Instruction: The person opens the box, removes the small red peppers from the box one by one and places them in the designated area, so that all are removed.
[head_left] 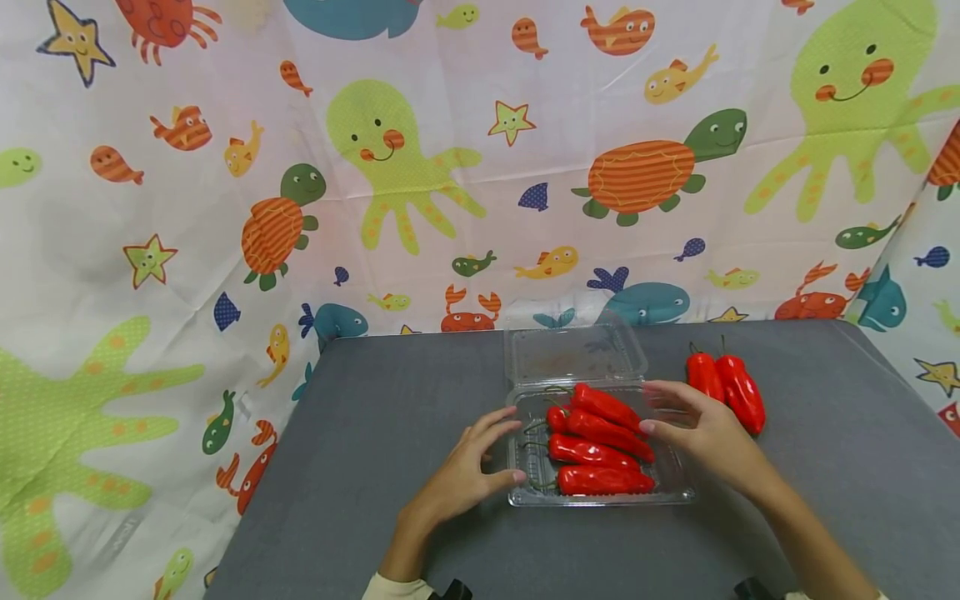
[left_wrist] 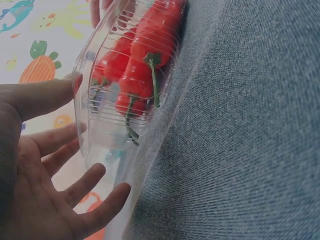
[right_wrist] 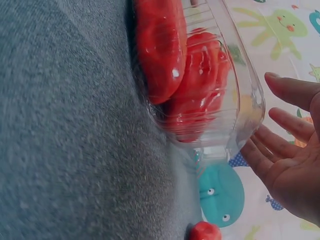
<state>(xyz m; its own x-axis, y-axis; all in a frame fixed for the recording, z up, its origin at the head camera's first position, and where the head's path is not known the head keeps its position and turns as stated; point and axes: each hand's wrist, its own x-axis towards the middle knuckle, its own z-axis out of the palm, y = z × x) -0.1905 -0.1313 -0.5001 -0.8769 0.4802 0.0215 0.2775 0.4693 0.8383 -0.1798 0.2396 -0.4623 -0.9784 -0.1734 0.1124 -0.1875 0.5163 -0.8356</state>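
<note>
A clear plastic clamshell box sits on the grey table with its lid tipped open toward the back. Several long red peppers lie side by side in it, their green stems pointing left. My left hand is at the box's left side, fingers spread and thumb near the front left rim; in the left wrist view its fingers come right up to the clear wall. On the other side, my right hand has its fingers loosely extended at the right rim, and in the right wrist view the palm faces the wall.
Two more red peppers lie on the grey table behind my right hand, to the right of the box. A white curtain printed with sea animals hangs along the table's back edge and left side.
</note>
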